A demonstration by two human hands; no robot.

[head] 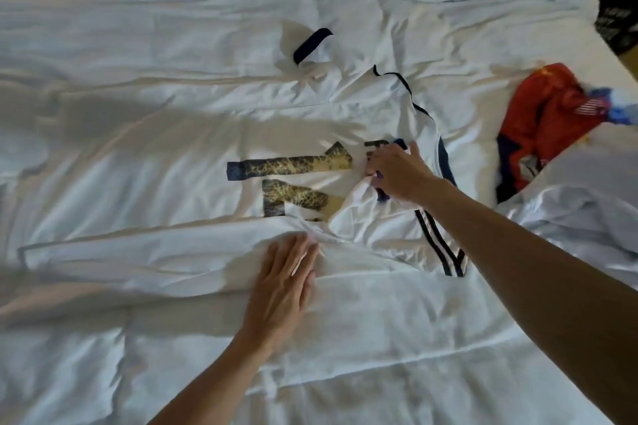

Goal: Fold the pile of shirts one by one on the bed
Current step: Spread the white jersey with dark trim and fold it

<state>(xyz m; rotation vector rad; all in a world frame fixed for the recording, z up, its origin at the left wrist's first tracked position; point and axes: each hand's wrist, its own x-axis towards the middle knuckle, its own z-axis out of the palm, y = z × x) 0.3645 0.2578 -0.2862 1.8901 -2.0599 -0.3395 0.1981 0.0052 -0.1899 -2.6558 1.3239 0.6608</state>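
Note:
A white jersey (165,190) with dark trim and a gold-and-navy number lies spread across the bed, its collar toward the right. My left hand (284,283) rests flat on the jersey's near edge, fingers straight. Near the collar, my right hand (397,172) pinches a bunched fold of the white fabric by the near sleeve. That sleeve (438,248) carries dark stripes. The far sleeve (312,45), with a dark cuff, lies stretched away from me. To the right sits a pile of shirts (549,121), red on top.
The bed is covered by a rumpled white duvet (345,338). More white cloth (587,203) is heaped at the right beside the red pile. The bed's far right edge (607,48) meets a dark patterned floor.

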